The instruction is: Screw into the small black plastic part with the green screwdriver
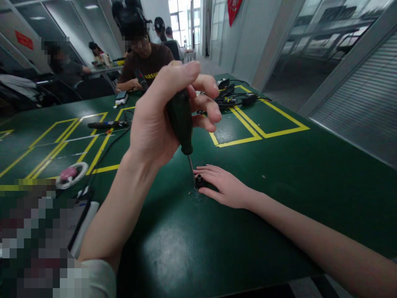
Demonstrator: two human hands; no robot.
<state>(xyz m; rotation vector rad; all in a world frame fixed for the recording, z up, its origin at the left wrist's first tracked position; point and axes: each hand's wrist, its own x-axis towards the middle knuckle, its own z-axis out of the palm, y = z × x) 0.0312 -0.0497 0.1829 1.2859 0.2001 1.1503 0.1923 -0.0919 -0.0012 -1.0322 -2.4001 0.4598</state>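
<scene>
My left hand is raised over the table, wrapped round the dark handle of a screwdriver, its fingers loosely curled. The screwdriver's thin metal shaft points down, its tip beside a small black part on the green tabletop. Whether the tip touches that part I cannot tell. A short metal tube or post stands up from the part. Lying low on the table, my right hand grips the black part between thumb and fingers, covering much of it. A tiny metal piece lies just left of the part.
Yellow tape marks the green table. Tangled black cables lie at the far right. On the left are a black pen-like tool with a cord and a white ring with something pink. A person sits across the table.
</scene>
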